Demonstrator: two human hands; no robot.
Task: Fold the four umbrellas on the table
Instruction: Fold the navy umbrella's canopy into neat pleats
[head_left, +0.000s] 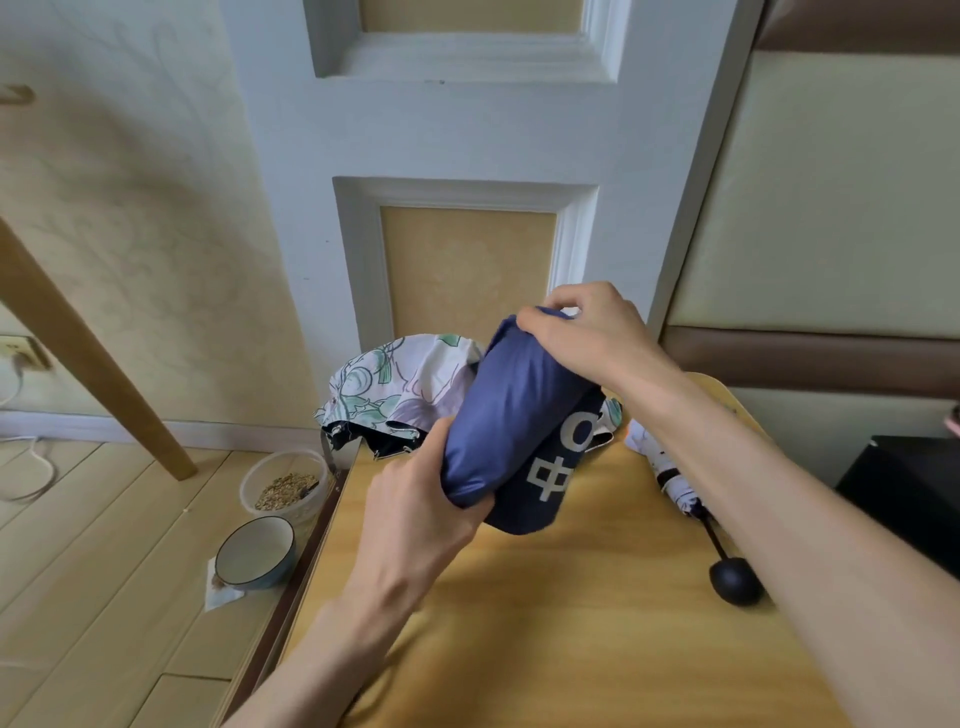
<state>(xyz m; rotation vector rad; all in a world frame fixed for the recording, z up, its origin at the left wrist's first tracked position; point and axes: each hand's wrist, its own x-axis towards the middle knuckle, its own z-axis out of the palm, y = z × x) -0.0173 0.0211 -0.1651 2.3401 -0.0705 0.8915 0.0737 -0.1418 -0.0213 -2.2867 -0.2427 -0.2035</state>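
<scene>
Above the wooden table (571, 597), the left hand (415, 499) is gripping the navy umbrella's (514, 415) lower end while the right hand (587, 332) is pinching its top; the soft, slippery fabric probably needs a firm wraparound hold.

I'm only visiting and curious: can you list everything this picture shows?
navy umbrella: one, dark blue with white print, held above the table
floral umbrella: one, white with green print, table's far edge
white umbrella: one, white with black knob handle, table's right side
table: one, yellow wood
clear tub: one, holding grain, floor left of table
bowl: one, blue outside, floor beside tub
left hand: grips navy umbrella's lower end
right hand: grips its upper end
</scene>
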